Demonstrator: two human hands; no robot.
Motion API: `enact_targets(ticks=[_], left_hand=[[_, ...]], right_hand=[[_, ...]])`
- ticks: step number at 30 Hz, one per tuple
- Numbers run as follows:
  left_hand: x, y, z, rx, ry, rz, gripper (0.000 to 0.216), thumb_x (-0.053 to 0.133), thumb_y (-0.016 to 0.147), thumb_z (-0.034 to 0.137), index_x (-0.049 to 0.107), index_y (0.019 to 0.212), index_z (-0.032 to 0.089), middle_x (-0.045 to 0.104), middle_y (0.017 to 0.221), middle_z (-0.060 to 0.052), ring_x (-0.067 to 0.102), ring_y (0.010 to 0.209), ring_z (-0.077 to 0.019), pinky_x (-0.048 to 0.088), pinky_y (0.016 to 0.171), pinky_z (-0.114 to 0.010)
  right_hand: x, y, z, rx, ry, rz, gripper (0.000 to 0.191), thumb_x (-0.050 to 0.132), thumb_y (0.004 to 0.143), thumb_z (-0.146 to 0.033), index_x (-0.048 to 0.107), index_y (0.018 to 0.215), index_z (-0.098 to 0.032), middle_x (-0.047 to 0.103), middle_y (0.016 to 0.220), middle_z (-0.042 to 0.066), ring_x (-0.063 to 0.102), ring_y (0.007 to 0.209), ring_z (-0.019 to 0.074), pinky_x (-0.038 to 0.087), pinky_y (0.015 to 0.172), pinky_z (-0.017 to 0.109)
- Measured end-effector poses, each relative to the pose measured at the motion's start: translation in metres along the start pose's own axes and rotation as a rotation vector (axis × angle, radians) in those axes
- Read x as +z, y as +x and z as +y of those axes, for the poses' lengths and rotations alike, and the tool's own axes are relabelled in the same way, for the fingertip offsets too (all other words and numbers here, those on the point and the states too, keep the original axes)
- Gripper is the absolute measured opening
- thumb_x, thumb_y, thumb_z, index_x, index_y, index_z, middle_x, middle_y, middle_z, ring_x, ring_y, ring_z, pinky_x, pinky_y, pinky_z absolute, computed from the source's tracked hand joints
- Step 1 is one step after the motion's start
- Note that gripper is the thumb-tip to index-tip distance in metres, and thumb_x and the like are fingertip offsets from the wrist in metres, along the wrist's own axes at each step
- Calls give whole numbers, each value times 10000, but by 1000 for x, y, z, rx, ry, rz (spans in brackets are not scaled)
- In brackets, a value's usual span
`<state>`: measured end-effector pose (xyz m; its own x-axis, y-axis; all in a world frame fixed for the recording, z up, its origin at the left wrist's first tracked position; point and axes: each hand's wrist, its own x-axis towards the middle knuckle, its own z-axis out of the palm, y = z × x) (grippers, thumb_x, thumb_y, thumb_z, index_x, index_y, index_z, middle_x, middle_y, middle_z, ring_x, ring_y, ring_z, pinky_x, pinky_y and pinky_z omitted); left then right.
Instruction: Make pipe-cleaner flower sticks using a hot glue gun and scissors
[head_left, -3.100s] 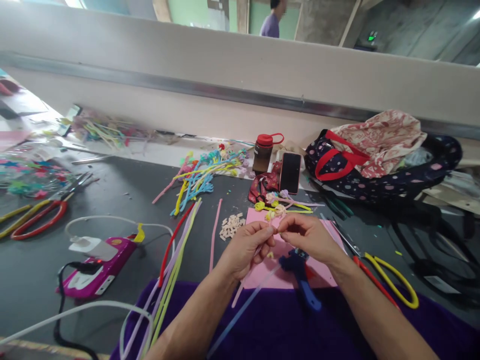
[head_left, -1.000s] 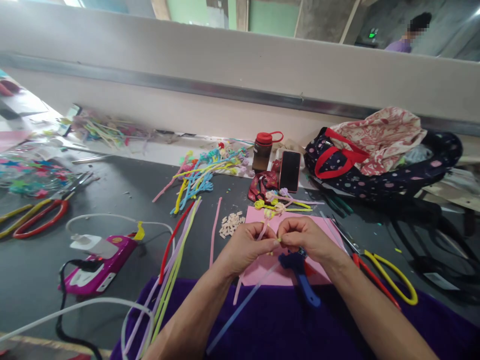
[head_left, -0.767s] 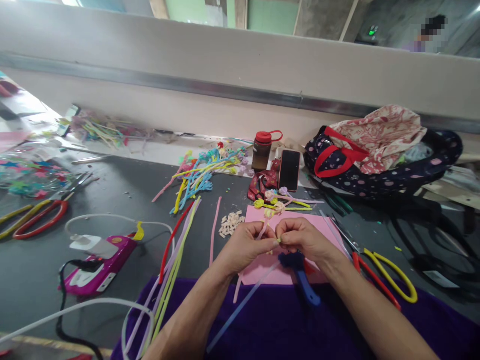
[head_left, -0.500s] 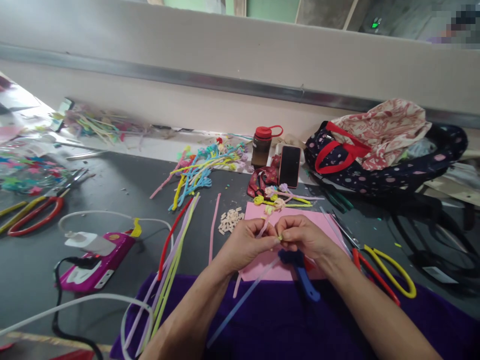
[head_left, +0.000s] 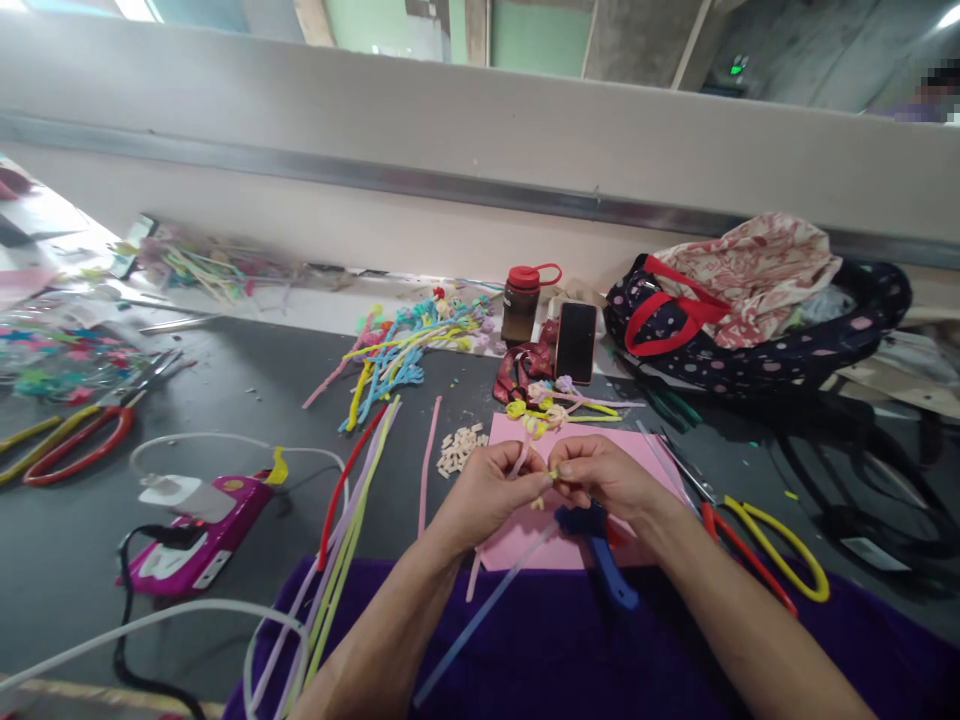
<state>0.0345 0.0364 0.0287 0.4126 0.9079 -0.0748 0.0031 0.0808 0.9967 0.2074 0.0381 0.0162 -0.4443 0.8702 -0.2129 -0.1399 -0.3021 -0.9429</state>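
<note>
The left hand (head_left: 496, 492), curled round a pink pipe cleaner (head_left: 472, 580), and pinched right hand (head_left: 602, 474) seem to be shaping a yellow piece (head_left: 553, 473); next calls for steady pressure.

A craft workshop, it seems: the grey worktable (head_left: 217, 385) bears scissors (head_left: 711, 492) (two pairs) and bright fuzzy stems (head_left: 390, 365).

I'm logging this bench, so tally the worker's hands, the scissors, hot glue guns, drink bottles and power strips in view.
Hands: 2 (left hand, right hand)
Scissors: 2 (far-left scissors, right-side scissors)
Hot glue guns: 1 (blue glue gun)
Drink bottles: 1 (red-capped bottle)
Power strips: 1 (magenta power strip)
Total: 7
</note>
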Motion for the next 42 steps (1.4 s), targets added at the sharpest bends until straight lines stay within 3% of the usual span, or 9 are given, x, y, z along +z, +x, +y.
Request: enact_targets(ticks=[10, 18, 23, 29, 32, 37, 40, 42], left_hand=[[-5, 2, -3, -201, -318, -30, 188, 686, 641, 257, 527, 643, 157, 431, 452, 86, 223, 341, -12, 113, 353, -170], [-5, -4, 3, -238, -393, -210, 244, 715, 625, 283, 512, 615, 149, 454, 446, 66, 234, 329, -5, 94, 349, -173], [-8, -4, 1, -234, -407, -195, 256, 721, 614, 290, 508, 624, 150, 457, 451, 71, 216, 331, -3, 87, 349, -176], [-7, -4, 0, -155, -221, -148, 217, 678, 668, 302, 526, 662, 147, 480, 492, 62, 247, 364, -21, 127, 368, -177], [-7, -4, 3, -75, -35, -46, 195, 639, 706, 324, 577, 756, 145, 519, 578, 42, 328, 427, -45, 221, 409, -173], [-10, -2, 8, 116, 300, 111, 261, 437, 838, 307, 616, 724, 156, 574, 753, -19, 482, 633, -118, 374, 568, -225], [-11, -2, 8, 236, 450, 107, 269, 450, 827, 236, 621, 633, 163, 561, 747, -22, 519, 761, -148, 392, 691, -258], [-12, -2, 9, 234, 465, 79, 235, 476, 807, 208, 662, 668, 168, 555, 712, -16, 532, 750, -148, 398, 693, -259]], right_hand=[[0, -11, -23, -158, -256, 170, 172, 570, 784, -287, 640, 749, -134, 624, 657, 1, 474, 425, 52, 331, 386, 160], [13, -14, -22, -185, -320, 164, 68, 605, 709, -165, 655, 747, -140, 564, 598, -33, 481, 462, 58, 373, 421, 163], [15, -17, -21, -221, -303, 116, 103, 628, 719, -216, 651, 796, -151, 594, 644, -21, 521, 501, 77, 407, 450, 180], [21, -19, -23, -247, -399, 134, 55, 621, 725, -203, 611, 691, -160, 562, 593, -40, 531, 519, 87, 423, 491, 193], [15, -16, -22, -255, -519, 185, 79, 571, 752, -207, 583, 688, -162, 537, 583, -46, 506, 496, 82, 405, 476, 188], [-7, -8, -17, -178, -1173, 223, 147, 481, 784, -173, 615, 724, -164, 616, 668, -4, 551, 605, 114, 383, 546, 200], [-16, -3, -10, -146, -1324, 227, 146, 511, 748, -152, 655, 728, -171, 657, 702, 20, 569, 658, 144, 347, 585, 226], [-18, 0, -6, -126, -1393, 225, 161, 510, 745, -147, 668, 736, -176, 670, 715, 32, 575, 667, 154, 323, 582, 232]])
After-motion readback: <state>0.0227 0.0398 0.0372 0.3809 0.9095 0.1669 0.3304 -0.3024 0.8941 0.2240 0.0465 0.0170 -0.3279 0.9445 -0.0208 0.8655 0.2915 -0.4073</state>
